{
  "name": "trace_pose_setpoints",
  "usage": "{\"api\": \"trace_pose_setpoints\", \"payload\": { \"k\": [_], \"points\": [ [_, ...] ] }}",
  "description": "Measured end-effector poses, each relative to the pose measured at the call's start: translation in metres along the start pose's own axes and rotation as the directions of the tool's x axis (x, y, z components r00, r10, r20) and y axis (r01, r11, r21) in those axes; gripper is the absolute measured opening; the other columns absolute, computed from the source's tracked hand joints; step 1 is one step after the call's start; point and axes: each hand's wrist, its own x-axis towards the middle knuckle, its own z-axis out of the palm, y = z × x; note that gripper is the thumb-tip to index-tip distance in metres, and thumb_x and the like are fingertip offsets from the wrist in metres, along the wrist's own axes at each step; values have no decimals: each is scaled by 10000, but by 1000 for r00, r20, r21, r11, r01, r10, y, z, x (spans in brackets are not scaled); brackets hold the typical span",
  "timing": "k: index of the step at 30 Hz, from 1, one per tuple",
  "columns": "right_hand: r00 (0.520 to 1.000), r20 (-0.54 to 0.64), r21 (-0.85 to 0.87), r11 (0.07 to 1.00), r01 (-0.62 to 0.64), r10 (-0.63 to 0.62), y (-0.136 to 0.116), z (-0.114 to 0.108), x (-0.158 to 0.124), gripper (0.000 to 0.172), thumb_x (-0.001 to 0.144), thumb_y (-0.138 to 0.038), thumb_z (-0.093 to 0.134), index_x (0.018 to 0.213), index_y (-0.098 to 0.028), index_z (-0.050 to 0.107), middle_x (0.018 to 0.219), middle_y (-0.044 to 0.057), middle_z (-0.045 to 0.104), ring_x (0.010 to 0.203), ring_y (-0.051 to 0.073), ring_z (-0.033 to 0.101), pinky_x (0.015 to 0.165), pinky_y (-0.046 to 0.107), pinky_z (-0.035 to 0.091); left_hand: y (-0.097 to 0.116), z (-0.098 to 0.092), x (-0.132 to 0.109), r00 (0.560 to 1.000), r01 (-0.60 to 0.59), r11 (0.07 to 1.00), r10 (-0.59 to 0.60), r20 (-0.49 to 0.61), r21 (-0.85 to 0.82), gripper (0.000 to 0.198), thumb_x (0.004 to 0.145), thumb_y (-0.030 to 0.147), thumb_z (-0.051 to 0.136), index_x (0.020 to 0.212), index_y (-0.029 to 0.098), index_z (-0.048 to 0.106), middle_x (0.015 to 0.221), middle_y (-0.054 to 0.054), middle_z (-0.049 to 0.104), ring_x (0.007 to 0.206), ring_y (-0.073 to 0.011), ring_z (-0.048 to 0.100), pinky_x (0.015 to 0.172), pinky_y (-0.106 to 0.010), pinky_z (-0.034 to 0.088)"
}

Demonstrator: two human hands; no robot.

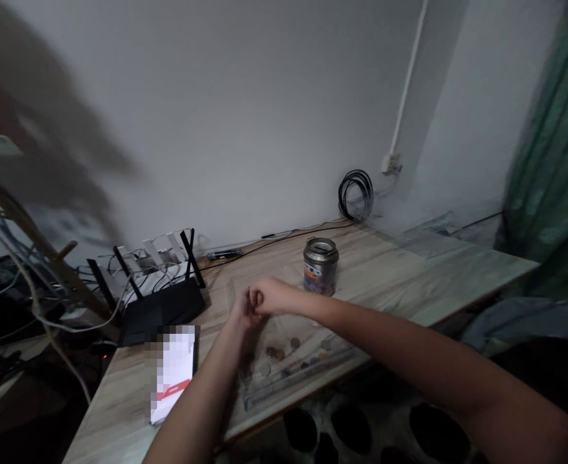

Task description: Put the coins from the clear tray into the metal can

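Observation:
My left hand (246, 312) and my right hand (267, 296) meet over the table, touching, with their fingers curled together. Whatever they may hold is hidden between the fingers. Below them several coins (294, 343), silver and brownish, lie scattered in what looks like a shallow clear plastic tray (245, 394). Just beyond my right forearm stands a round metal coin tin (320, 267), upright, with a printed label and a dark slot in its lid.
At the left a black router (162, 312) with raised antennas stands among cables. A phone (175, 370) with a lit screen lies nearer me. Coiled black cable (356, 195) leans against the wall, and a green curtain (554, 167) hangs at the right.

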Motion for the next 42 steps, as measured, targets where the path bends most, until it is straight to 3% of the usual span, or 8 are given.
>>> {"api": "trace_pose_setpoints", "payload": {
  "k": [4, 7, 11, 14, 19, 31, 39, 42],
  "points": [
    [955, -294, -98, 994, -58, 27, 8, -24, 7, 185, 652, -259, 579, 800, -156, 617, 731, 23, 633, 639, 117, 534, 529, 197, 329, 1, 5, -5, 998, 55, 996, -57, -29, -75, 150, 803, 191, 402, 720, 136, 514, 541, -16, 537, 424, -82, 507, 399, -162, 394],
    [888, -459, -128, 990, -60, -5, 7, -13, -8, 183, 741, -311, 498, 801, -178, 608, 746, 21, 629, 663, 117, 527, 554, 207, 317, 5, 2, -2, 997, 3, 997, -10, -83, -80, 196, 802, 180, 374, 627, 141, 454, 450, 19, 443, 297, -37, 341, 279, -125, 186],
    [994, -90, -45, 997, 66, -70, 2, 31, -30, 153, 703, -286, 541, 753, -169, 627, 665, 1, 616, 559, 90, 496, 506, 192, 297, 11, -9, 3, 975, -157, 981, 136, -176, -111, 172, 774, 196, 395, 605, 163, 391, 429, 61, 375, 275, -15, 257, 285, -127, 114],
    [991, 90, -28, 994, 105, -102, -3, 62, -32, 225, 656, -292, 595, 841, -167, 626, 717, 6, 622, 575, 92, 495, 495, 185, 295, 14, -16, 4, 958, -223, 968, 195, -212, -116, 116, 743, 187, 414, 629, 166, 398, 444, 63, 383, 287, -15, 271, 298, -129, 114],
    [990, 125, -81, 994, 78, -68, -10, 80, -18, 145, 660, -219, 579, 767, -131, 623, 722, 29, 609, 604, 98, 494, 510, 185, 314, 15, -18, 4, 958, -227, 969, 204, -201, -97, 88, 725, 156, 389, 642, 159, 416, 452, 52, 397, 291, -24, 278, 304, -141, 114],
    [961, 186, -30, 977, 212, -203, 9, 61, -27, 261, 645, -255, 602, 882, -146, 608, 753, 15, 598, 598, 89, 464, 507, 180, 310, 11, -15, 5, 968, -197, 977, 181, -172, -83, 96, 738, 153, 390, 652, 154, 432, 468, 33, 436, 303, -34, 317, 296, -143, 154],
    [959, 241, 5, 988, 153, -149, 6, 65, -21, 155, 631, -167, 594, 776, -116, 618, 667, -2, 565, 548, 66, 436, 477, 165, 298, 11, -13, 4, 975, -178, 982, 167, -148, -62, 85, 717, 122, 397, 650, 148, 442, 466, 33, 435, 312, -32, 328, 298, -136, 153],
    [932, 327, 100, 986, 132, -158, 10, 57, -29, 238, 601, -172, 627, 833, -125, 612, 632, -34, 537, 520, 57, 433, 459, 155, 301, 12, -13, 3, 976, -167, 984, 157, -149, -57, 72, 714, 130, 410, 655, 148, 446, 470, 36, 434, 308, -27, 322, 299, -133, 161]
  ]
}}
